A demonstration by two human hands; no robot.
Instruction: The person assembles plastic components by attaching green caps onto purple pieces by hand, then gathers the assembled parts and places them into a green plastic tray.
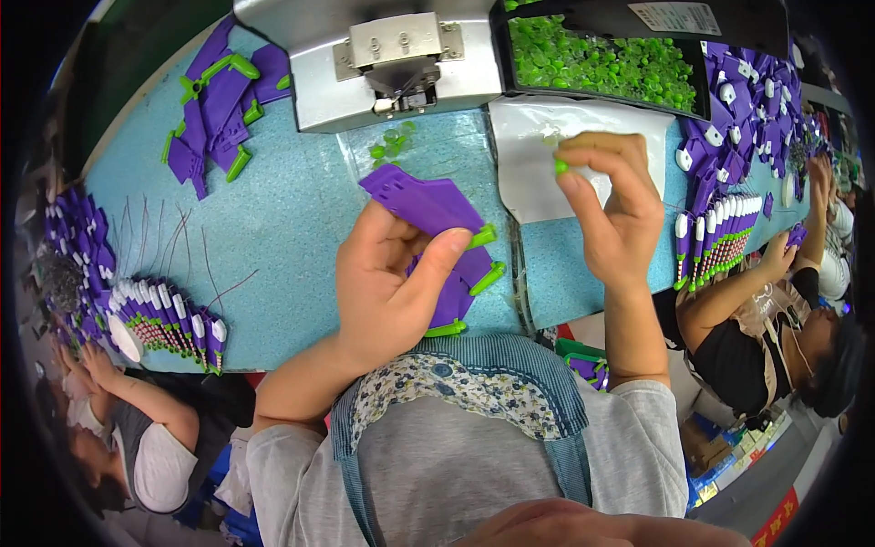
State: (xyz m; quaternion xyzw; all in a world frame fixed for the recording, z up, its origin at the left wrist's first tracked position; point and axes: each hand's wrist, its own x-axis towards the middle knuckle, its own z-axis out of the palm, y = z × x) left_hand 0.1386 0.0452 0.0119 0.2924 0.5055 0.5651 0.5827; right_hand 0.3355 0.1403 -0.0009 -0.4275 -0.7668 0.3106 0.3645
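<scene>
My left hand [387, 283] is closed on a flat purple plastic part [424, 202] that has a green end piece at its right corner. Below it, partly hidden by that hand, more purple parts [453, 305] with green ends lie near the table's front edge. Raised over a white sheet [529, 187], my right hand [615, 196] pinches a small bright green plastic piece [561, 167] between thumb and index finger. A few loose translucent green pieces [392, 143] lie on clear film beyond the left hand.
A metal press-like machine [392, 64] stands at the back, beside a black bin of green pieces [602, 68]. Purple parts [219, 109] are piled at the back left. Rows of assembled purple pieces [169, 319] stand left and right. Other people [766, 337] work at both sides.
</scene>
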